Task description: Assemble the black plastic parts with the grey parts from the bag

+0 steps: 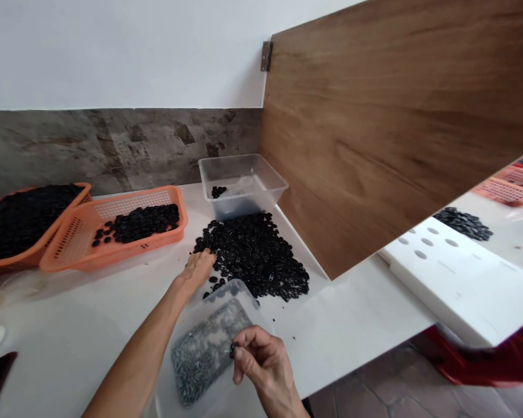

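Between right fingertips, small black ring (233, 349)

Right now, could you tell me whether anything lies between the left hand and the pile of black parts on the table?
Nothing visible does. The left hand already rests at the near-left edge of the pile of black parts, fingers touching it. The tub of small metal pieces sits nearer, beside the forearm.

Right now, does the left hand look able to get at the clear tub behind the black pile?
Probably yes. The left hand rests at the near-left edge of the pile of black parts, and the clear tub stands open just beyond it. Only the low pile lies between, so reaching over looks possible.
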### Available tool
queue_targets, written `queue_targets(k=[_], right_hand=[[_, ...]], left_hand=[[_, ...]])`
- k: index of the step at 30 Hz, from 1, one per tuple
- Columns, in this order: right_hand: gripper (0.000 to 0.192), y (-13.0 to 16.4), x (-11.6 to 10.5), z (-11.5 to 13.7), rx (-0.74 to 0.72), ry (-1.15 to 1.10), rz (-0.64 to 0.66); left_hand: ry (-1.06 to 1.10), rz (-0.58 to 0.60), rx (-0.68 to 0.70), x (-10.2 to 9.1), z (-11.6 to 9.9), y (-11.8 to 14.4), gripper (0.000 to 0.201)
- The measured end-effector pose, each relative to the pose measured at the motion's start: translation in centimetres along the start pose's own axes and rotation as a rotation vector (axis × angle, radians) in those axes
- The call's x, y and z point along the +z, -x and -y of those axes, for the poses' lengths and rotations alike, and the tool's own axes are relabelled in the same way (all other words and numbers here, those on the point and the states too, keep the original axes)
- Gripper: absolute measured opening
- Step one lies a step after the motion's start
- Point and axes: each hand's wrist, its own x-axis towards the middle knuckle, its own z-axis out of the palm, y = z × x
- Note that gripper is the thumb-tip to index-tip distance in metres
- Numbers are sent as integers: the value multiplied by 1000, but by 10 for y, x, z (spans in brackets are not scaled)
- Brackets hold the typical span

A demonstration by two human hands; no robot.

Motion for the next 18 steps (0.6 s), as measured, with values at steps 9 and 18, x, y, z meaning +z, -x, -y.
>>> queue_targets(k=[9,18], right_hand=[[30,-8,-2,-5,-42,-7,-53],[30,-12,2,4,-28,-37,-61]], left_hand=[[667,-214,-260,-23,-2,2,15],[1162,-338,-200,-48,-33,74,42]])
